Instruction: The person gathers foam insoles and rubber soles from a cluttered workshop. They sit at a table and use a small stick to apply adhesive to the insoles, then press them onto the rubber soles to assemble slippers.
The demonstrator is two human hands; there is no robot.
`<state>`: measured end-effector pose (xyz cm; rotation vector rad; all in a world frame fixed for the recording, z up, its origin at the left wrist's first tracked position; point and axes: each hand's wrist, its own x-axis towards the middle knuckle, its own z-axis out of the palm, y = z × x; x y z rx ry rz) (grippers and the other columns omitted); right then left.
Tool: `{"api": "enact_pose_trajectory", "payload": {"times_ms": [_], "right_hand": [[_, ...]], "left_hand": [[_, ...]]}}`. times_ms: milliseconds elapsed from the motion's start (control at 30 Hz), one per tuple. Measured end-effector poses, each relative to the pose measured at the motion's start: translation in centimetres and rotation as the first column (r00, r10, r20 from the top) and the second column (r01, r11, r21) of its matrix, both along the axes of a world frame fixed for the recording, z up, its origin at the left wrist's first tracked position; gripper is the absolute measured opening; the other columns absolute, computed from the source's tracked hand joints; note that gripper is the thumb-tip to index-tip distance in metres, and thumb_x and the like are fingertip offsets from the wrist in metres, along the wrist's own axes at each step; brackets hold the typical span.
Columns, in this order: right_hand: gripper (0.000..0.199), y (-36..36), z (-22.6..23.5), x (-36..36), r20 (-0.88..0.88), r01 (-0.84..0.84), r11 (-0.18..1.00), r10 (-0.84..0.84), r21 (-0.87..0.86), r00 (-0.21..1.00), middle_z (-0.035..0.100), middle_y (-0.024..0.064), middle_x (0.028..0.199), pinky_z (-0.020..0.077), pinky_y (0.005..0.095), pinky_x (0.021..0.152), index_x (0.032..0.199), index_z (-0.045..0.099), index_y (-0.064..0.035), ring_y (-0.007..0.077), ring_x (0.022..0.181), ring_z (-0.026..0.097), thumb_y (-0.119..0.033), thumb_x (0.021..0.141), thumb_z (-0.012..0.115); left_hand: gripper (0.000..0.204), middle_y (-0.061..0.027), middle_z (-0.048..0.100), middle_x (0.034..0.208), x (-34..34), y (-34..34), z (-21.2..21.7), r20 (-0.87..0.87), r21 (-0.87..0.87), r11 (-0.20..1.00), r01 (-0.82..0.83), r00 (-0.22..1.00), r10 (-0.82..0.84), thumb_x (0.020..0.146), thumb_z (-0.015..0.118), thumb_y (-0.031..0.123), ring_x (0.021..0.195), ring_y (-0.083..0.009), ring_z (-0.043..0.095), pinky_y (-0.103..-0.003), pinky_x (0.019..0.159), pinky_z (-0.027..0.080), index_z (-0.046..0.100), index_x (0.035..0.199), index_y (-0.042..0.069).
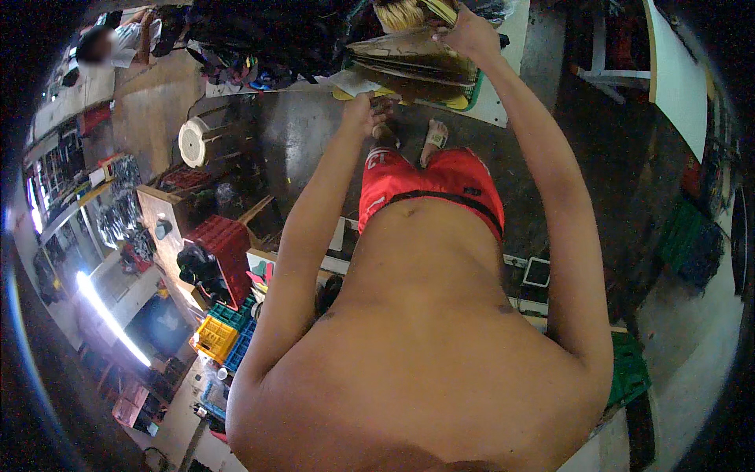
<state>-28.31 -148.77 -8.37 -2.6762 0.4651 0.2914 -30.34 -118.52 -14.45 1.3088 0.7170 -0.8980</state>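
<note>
At twelve o'clock, on a pale table, a green basket with a stack of sheets in or on its rim; cannot tell how deep. At nine o'clock, a red crate, with dark items at its near side, partly lost in shadow. At eight o'clock, close together, a yellow crate and a blue crate; contents too small to make out. At four o'clock, a green crate, partly behind the right arm, contents hidden. For the right hand, at one o'clock: thumb and fingers closed on yellowish strips, just above the stack's upper right part. For the left hand, at twelve o'clock: palm open, fingers loosely curled, nothing visible in the grip, just below the stack's lower left edge; cannot tell whether touching it. Stack thus between both hands, at seven o'clock from the right and at one o'clock from the left. In looks, thin, flat and layered, brown to near-black, streaked with paler lines, with slightly fanned, bowed edges. Against its top, at twelve o'clock, a straw-coloured bundle, brush-like at the end.
</note>
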Motion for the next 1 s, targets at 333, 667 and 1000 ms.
{"api": "enact_pose_trajectory", "payload": {"times_ms": [333,667,1000], "right_hand": [[0.073,0.5,-1.0,-1.5,0.132,0.067,0.996,-0.074,0.054,0.989,0.073,0.0229,0.105,0.0585,0.0465,0.085,0.128,0.062,-0.0075,0.0412,0.097,0.072,-0.056,0.077,0.081],[0.099,-2.0,-2.6,-0.7,0.12,-0.072,0.928,0.03,0.366,0.992,0.071,0.0257,0.111,0.0548,0.0488,0.091,0.131,0.056,-0.0001,0.0416,0.102,0.069,-0.072,0.068,0.081],[0.06,0.0,-1.3,0.2,0.173,0.141,0.984,-0.159,0.112,0.972,0.074,0.0166,0.105,0.0574,0.05,0.082,0.125,0.065,-0.0147,0.0393,0.098,0.071,-0.053,0.08,0.078]], "left_hand": [[0.039,-0.0085,0.069,0.109,-1.6,0.7,2.4,0.085,-0.383,0.905,0.183,0.983,-0.163,0.095,0.072,0.031,0.09,-0.0224,0.07,-0.038,0.074,0.059,0.059,0.122,0.006],[0.051,-0.0192,0.067,0.124,0.1,0.0,13.3,0.353,0.913,0.37,0.174,0.119,-0.928,0.089,0.073,0.032,0.114,-0.0393,0.064,-0.051,0.096,0.05,0.061,0.133,0.008],[0.046,-0.0182,0.061,0.133,0.4,-2.2,4.6,0.225,0.888,0.047,0.458,-0.343,-0.912,0.096,0.063,0.035,0.121,-0.0391,0.059,-0.05,0.102,0.048,0.062,0.133,0.008]]}}
